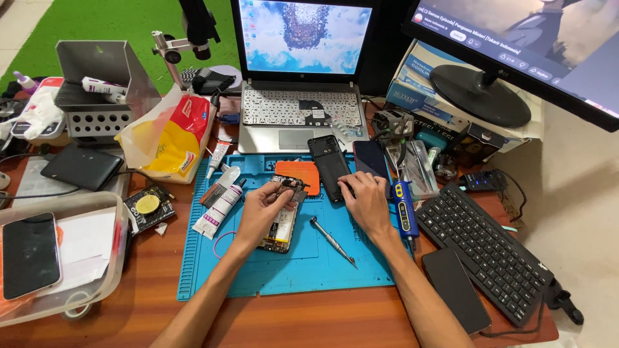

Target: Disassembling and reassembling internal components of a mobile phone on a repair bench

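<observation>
Two hands work on an opened phone on the blue mat.
Left hand [263, 205] pinches the opened phone [281, 219]; right hand [366, 200] lies flat, holding nothing, touching the black back cover [329, 166]. Next seems careful tiny-part picking.

A matt blue rubbery mat [361, 264] covers the glossy reddish wood table [309, 319]. On the mat lie a smooth metal screwdriver [332, 240], a glossy black plastic phone cover [329, 167] and white plastic glue tubes [219, 207]. Near the table's left edge sits a clear plastic tray [97, 287]; toward its right edge, a matt black plastic keyboard [487, 251].
</observation>
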